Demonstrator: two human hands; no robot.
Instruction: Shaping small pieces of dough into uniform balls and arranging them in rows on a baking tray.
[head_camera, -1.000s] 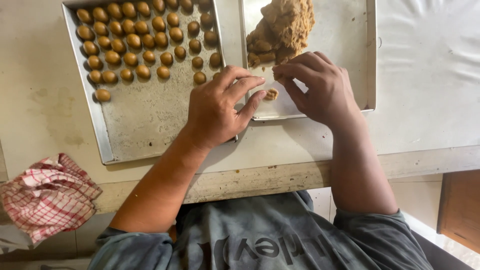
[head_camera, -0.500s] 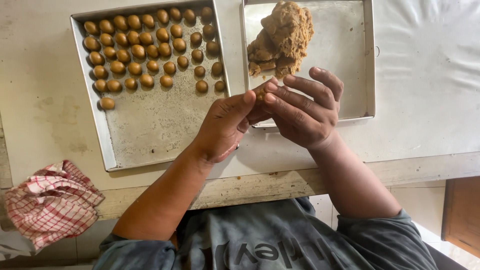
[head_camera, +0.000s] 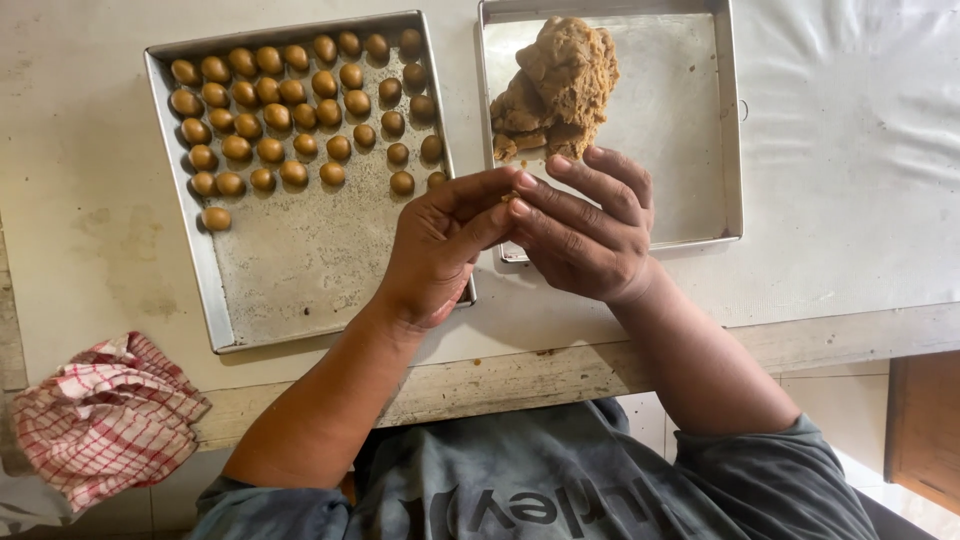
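Your left hand (head_camera: 440, 250) and right hand (head_camera: 585, 230) meet fingertip to fingertip, pinching a small brown dough piece (head_camera: 511, 196) above the counter (head_camera: 60, 230), between two square metal trays.

On the left, a dull grey square metal tray (head_camera: 290, 270) carries glossy golden-brown dough balls (head_camera: 300, 110). On the right, a brighter silver-grey metal tray (head_camera: 690, 130) holds a matte tan, crumbly dough lump (head_camera: 560, 85). Both stand on an off-white, faintly stained tabletop (head_camera: 80, 230). At the near left lies a crumpled red-and-white checked cloth (head_camera: 100, 420). The person's shirt (head_camera: 540, 490) is mottled dark grey.
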